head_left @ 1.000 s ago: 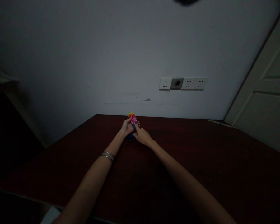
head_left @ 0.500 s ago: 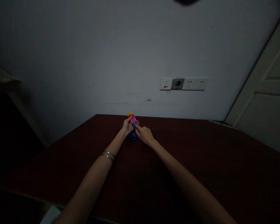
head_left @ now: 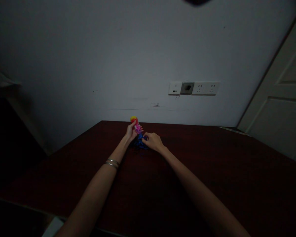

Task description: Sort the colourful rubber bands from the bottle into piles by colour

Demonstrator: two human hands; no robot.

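My left hand [head_left: 131,131] is closed around a small stick-like object [head_left: 137,128]; its exact kind is too dim to tell. Its end at the top is yellow and red, and the middle is pink. Below the pink part, shiny blue strands [head_left: 139,143] spread down onto the tabletop. My right hand [head_left: 153,141] is at their right side, with its thumb and fingers pinched on some of the strands. The fingertips of both hands are partly hidden.
The hands work near the back edge of a dark red-brown table [head_left: 199,171]. Behind it stands a pale wall with a row of sockets [head_left: 193,88]. A white panelled door [head_left: 286,108] is at the right, and a dark piece of furniture [head_left: 12,138] at the left.
My left hand has moved a little left and up with the object, showing more of its pink part. The blue strands now look looser and more spread out beside my right hand.
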